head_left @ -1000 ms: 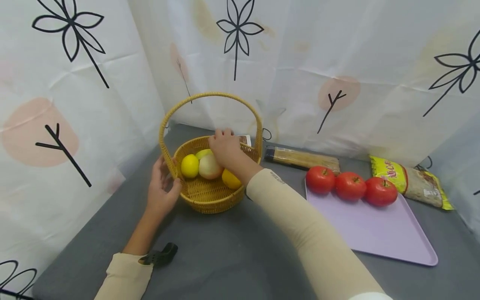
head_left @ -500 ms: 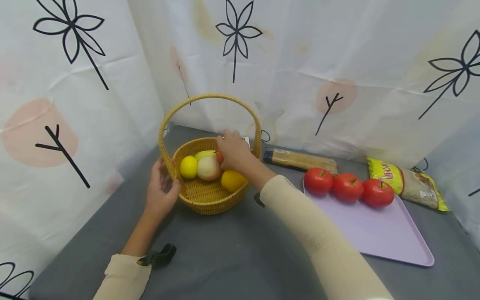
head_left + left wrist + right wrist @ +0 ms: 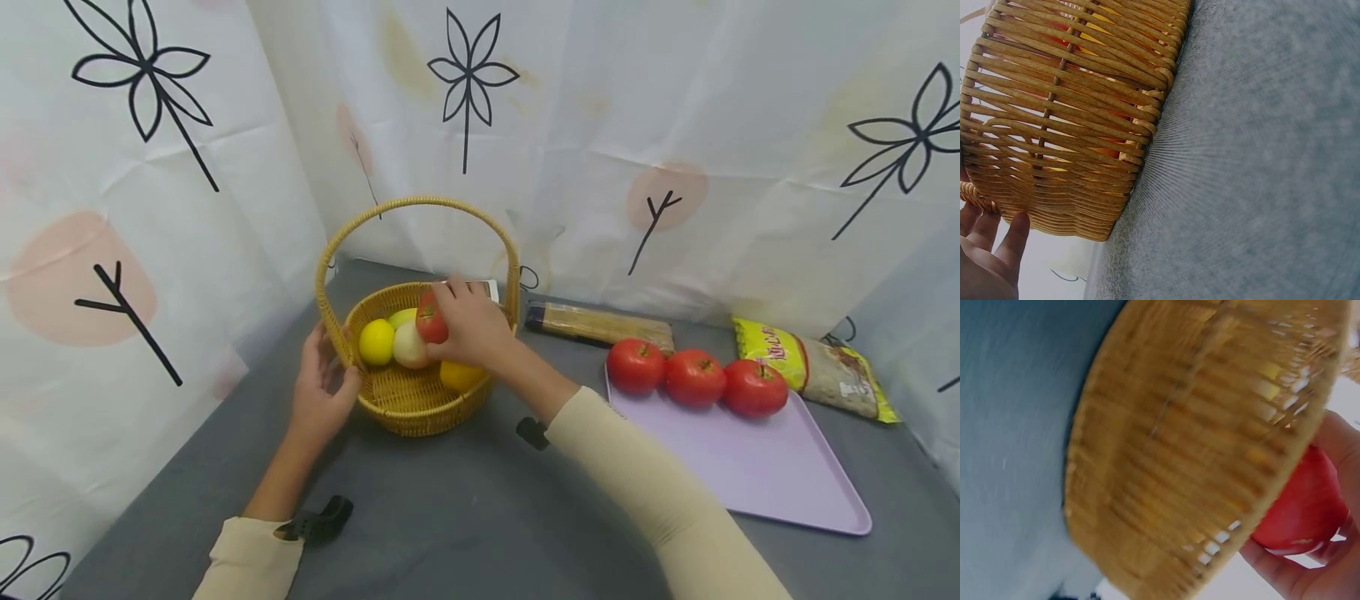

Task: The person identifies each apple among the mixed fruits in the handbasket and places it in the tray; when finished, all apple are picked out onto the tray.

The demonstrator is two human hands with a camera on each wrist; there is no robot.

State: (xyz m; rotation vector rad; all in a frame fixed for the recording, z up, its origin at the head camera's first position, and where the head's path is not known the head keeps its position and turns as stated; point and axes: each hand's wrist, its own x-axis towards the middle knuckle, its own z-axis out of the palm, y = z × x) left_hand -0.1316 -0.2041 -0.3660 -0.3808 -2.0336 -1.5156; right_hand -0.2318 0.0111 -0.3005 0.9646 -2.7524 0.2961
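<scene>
A yellow wicker basket (image 3: 405, 412) with a tall arched handle stands at the back left of the table. At its left side, my left hand (image 3: 324, 390) grips the rim by the foot of the handle; the left wrist view shows its fingertips against the weave. My right hand (image 3: 477, 327) holds a red apple (image 3: 431, 319) over the basket's right half, and the right wrist view shows thumb and fingers curled round it. Inside lie a lemon (image 3: 377, 342), a pale round fruit (image 3: 409, 346) and an orange-yellow fruit (image 3: 461, 377), partly hidden. A yellow-green piece (image 3: 402, 317) shows behind them.
Three tomatoes (image 3: 695, 378) line the back edge of a lilac tray (image 3: 780, 479) on the right. Behind it lie a wrapped bundle of thin sticks (image 3: 600, 322) and a yellow-ended food packet (image 3: 813, 367). A patterned white curtain (image 3: 577, 108) hangs behind the grey table.
My right hand has drawn back slightly toward me and to the right, and the red apple it holds has come into view. The left hand stays on the basket.
</scene>
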